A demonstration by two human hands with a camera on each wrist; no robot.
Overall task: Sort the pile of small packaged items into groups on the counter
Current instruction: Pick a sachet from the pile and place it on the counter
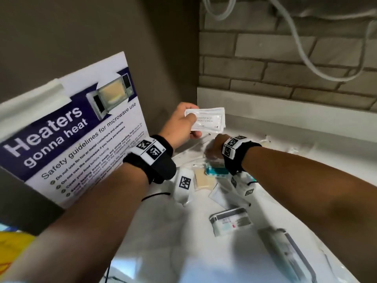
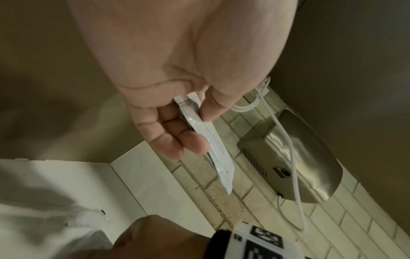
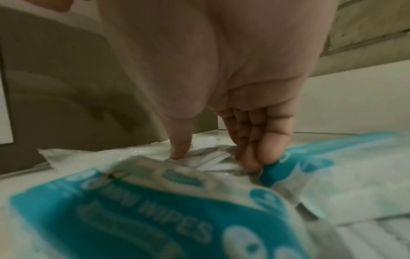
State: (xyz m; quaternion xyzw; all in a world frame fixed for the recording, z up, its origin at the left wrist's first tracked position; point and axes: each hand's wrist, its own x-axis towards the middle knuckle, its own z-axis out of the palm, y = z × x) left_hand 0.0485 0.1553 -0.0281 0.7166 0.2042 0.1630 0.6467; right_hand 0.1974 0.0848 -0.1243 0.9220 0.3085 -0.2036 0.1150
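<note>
My left hand [image 1: 191, 123] is raised over the back of the counter and pinches a few white shampoo sachets [image 1: 206, 120] between thumb and fingers. The left wrist view shows the sachets [image 2: 213, 149] edge-on in that hand [image 2: 199, 122]. My right hand [image 1: 212, 148], blurred, reaches down into the pile. In the right wrist view its thumb and fingertips [image 3: 250, 161] touch a crinkled white packet [image 3: 206, 157] just behind a teal wipes pack [image 3: 155, 210]. The wipes pack [image 1: 216, 170] lies in the pile beside a beige packet [image 1: 204, 178].
The white counter [image 1: 173, 252] carries a small printed box [image 1: 230, 221] and a long grey-white pack [image 1: 285, 248] nearer me. A microwave safety poster [image 1: 71, 139] leans at the left. The brick wall [image 1: 285, 58] behind has white cables and a steel unit [image 2: 299, 157].
</note>
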